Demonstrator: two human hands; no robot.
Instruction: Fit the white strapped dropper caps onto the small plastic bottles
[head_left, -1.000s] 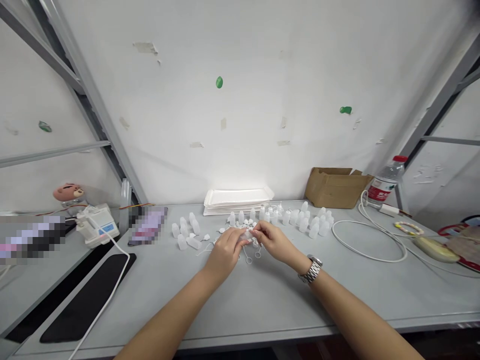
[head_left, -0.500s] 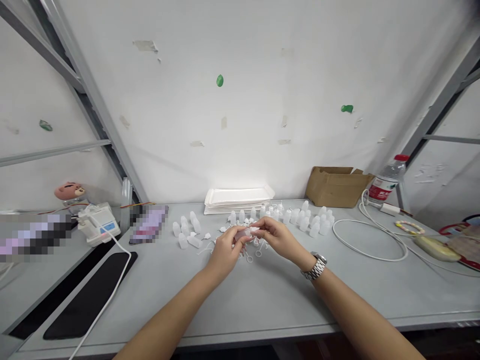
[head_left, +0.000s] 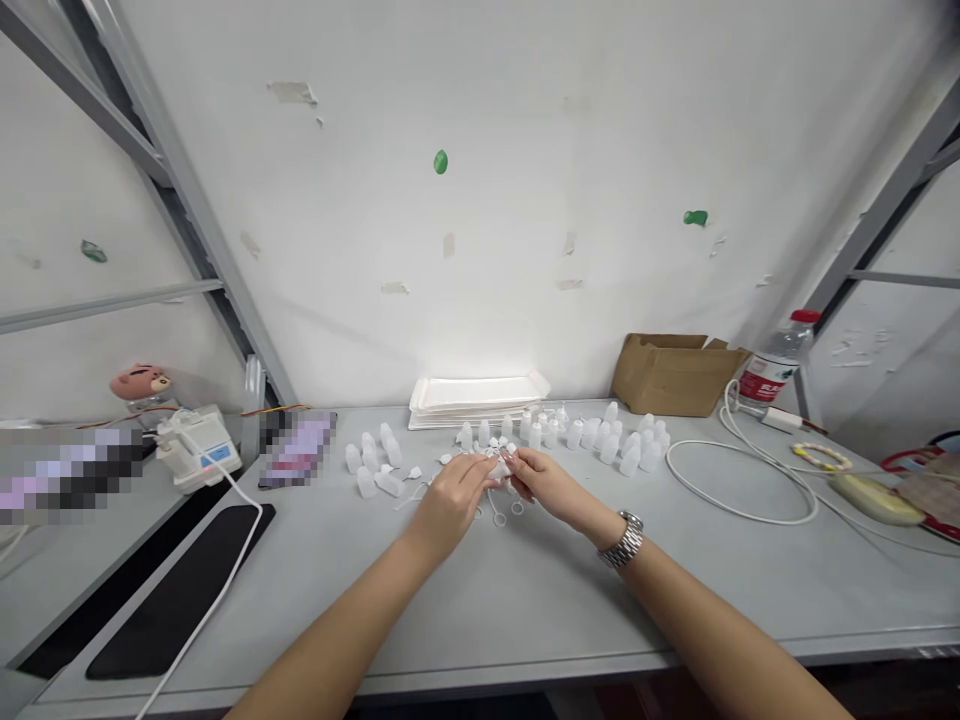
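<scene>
Together at mid-frame: one small piece between two hands

Just below the centre of the frame, we have our left hand [head_left: 448,502] and right hand [head_left: 551,488] both clasping a whitish plastic piece [head_left: 499,469]. It lies toward frame right from the left grip and toward frame left from the right one, so neither is clearly nearer. Our fingers hide most of it; we cannot tell its long axis.

Compared with half a second ago, our right hand sits slightly further left and lower, its fingertips nearer the left ones. The piece, then showing a tilted body, is now largely covered.

Just below the grip, ringed white strips [head_left: 499,520] lie on the grey bench [head_left: 555,600]. Further out, small bottles stand in a left-of-centre group [head_left: 369,458] and a right-of-centre group [head_left: 630,457]; white trays [head_left: 480,393] are stacked behind, at centre.
</scene>
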